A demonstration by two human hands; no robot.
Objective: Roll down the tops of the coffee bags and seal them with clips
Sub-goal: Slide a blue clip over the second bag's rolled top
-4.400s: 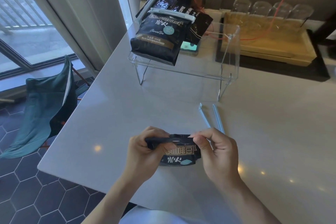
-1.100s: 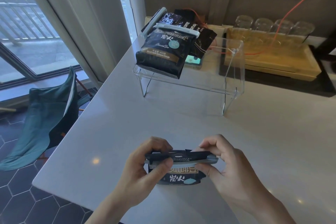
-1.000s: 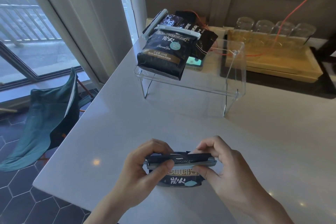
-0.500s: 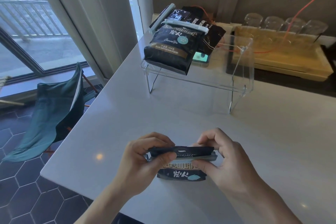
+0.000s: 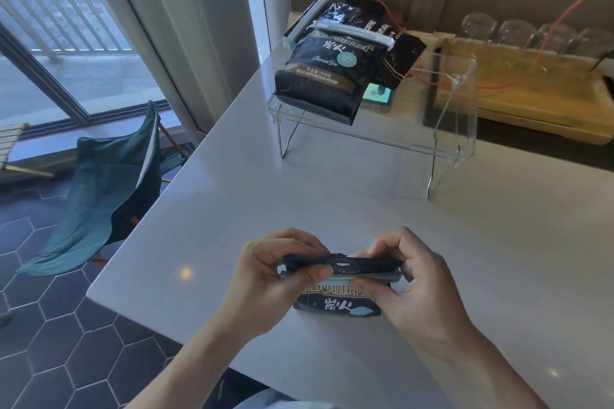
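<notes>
While the left hand (image 5: 265, 279) and right hand (image 5: 418, 289) pinch the clip (image 5: 372, 276) over the coffee bag (image 5: 339, 304) on the tabletop (image 5: 332, 209), the roll could spring loose; whether it has latched is unclear.

White counter (image 5: 232, 209) carries a clear stand (image 5: 375, 139), coffee bag (image 5: 335, 304), seemingly a wooden tray (image 5: 531, 103).

Hands (image 5: 345, 289) hide clip (image 5: 372, 276) ends, coffee bag (image 5: 335, 304) sides; glasses (image 5: 531, 35) blurred.
</notes>
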